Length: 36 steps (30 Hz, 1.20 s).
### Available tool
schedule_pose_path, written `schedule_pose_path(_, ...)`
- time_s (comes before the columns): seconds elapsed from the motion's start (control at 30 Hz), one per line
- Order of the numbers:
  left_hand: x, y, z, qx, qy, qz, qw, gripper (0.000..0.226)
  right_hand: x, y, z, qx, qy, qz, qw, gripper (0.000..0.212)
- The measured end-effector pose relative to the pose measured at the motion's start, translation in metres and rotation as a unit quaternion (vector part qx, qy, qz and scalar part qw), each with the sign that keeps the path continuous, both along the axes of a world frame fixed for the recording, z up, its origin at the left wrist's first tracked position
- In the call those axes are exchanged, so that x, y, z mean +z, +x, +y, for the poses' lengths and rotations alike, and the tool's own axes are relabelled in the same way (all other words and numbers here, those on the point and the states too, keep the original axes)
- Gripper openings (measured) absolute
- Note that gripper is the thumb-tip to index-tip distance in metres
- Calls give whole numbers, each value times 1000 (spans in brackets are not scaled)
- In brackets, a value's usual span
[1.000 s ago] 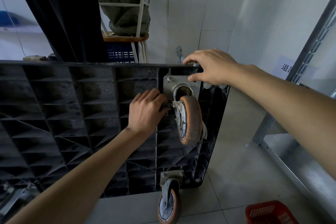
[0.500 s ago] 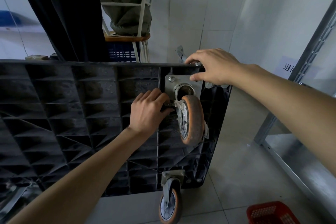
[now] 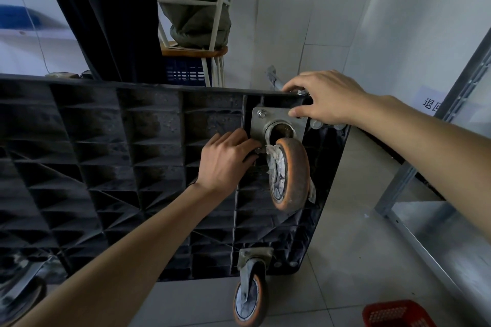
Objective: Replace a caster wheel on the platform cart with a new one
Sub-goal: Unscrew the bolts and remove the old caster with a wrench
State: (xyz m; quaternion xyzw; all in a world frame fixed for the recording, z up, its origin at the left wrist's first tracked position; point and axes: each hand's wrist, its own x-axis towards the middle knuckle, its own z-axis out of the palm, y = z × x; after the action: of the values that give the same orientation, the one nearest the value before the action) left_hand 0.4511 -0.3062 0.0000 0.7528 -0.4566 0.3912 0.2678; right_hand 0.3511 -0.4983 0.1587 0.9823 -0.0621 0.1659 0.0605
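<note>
Crowding upended cart [image 3: 106, 167]: stool [image 3: 195, 50], red basket [image 3: 398, 313].

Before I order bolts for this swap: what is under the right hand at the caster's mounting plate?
The right hand covers the top right corner of the mounting plate and the cart edge. One bolt shows at the top left corner; any fastener beneath the fingers is hidden.

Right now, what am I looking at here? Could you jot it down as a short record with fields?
cart: black platform cart tipped on its side, ribbed underside facing the camera
upper wheel: orange caster wheel on a metal mounting plate
lower wheel: second caster near the floor
left hand: fingers curled at the plate's lower corner
right hand: gripping the cart's top edge
floor: red basket
</note>
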Motion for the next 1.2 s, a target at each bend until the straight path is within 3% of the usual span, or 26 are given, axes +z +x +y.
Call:
schedule_pose_path(0.1, 3, 0, -1, -2, -7, 6, 1000, 20, 0, 0, -1, 2, -4, 0, 1000, 51)
schedule_pose_path(0.3, 2, 0, -1, -2, 8, -4, 1000, 37, 0, -1, -2, 2, -5, -3, 1000, 52)
schedule_pose_path(0.5, 1, 1, -5, -5, -6, 13, 1000, 26, 0, -1, -2, 2, -9, -4, 1000, 53)
schedule_pose_path(0.73, -2, 3, -4, -11, 10, -5, 1000, 39, -2, 0, -3, 6, -9, -7, 1000, 53)
schedule_pose_path(0.9, -3, 5, -4, -35, -9, -2, 999, 21, -2, -1, -3, 8, -8, -8, 1000, 53)
schedule_pose_path(1.2, -4, 3, -5, -21, 4, -7, 1000, 34, -2, -2, -2, 9, -3, -9, 1000, 51)
